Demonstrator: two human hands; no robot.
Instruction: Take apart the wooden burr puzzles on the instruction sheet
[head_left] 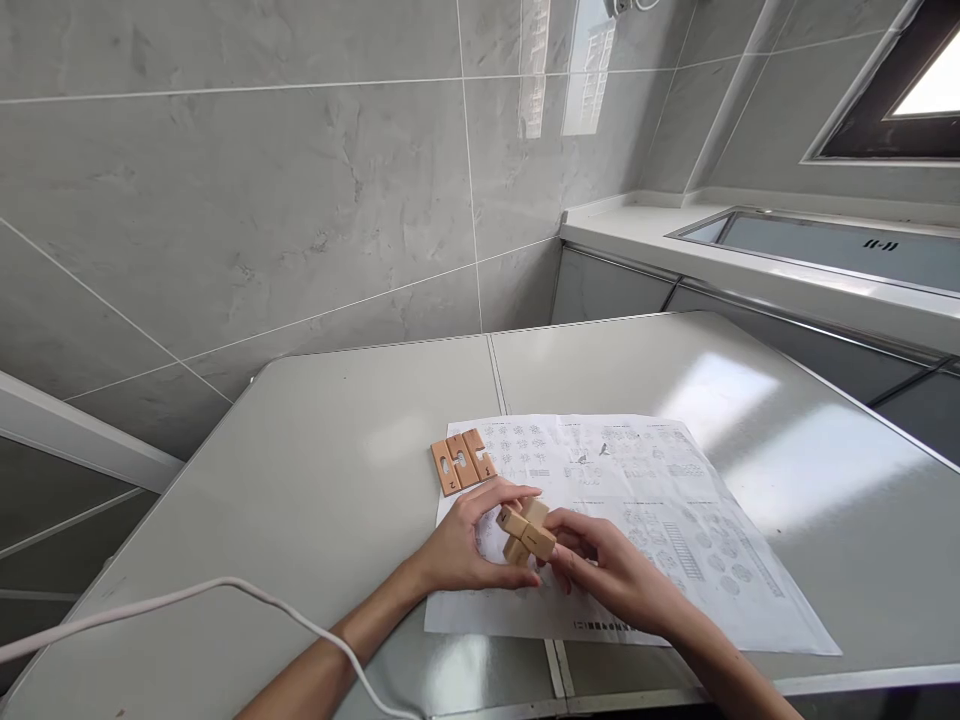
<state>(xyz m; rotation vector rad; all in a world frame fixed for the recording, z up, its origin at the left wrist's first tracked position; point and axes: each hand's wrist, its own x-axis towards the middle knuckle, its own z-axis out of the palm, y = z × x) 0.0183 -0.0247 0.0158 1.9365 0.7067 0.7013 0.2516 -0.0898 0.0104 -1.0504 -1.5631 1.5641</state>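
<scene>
A partly joined wooden block puzzle [527, 531] is held between both hands above a printed instruction sheet [660, 500]. My left hand [472, 545] curls round its left side with the fingers closed over the top. Gripping the puzzle's right side is my right hand [607, 565], fingers pinched on a block. Three loose notched wooden pieces [462, 460] lie side by side at the sheet's upper left corner, just beyond my left hand.
The grey table [337, 470] has a seam down its middle. A white cable [187, 600] crosses my left forearm at the near left. Tiled wall behind; a counter with a steel sink [825, 245] stands at the right.
</scene>
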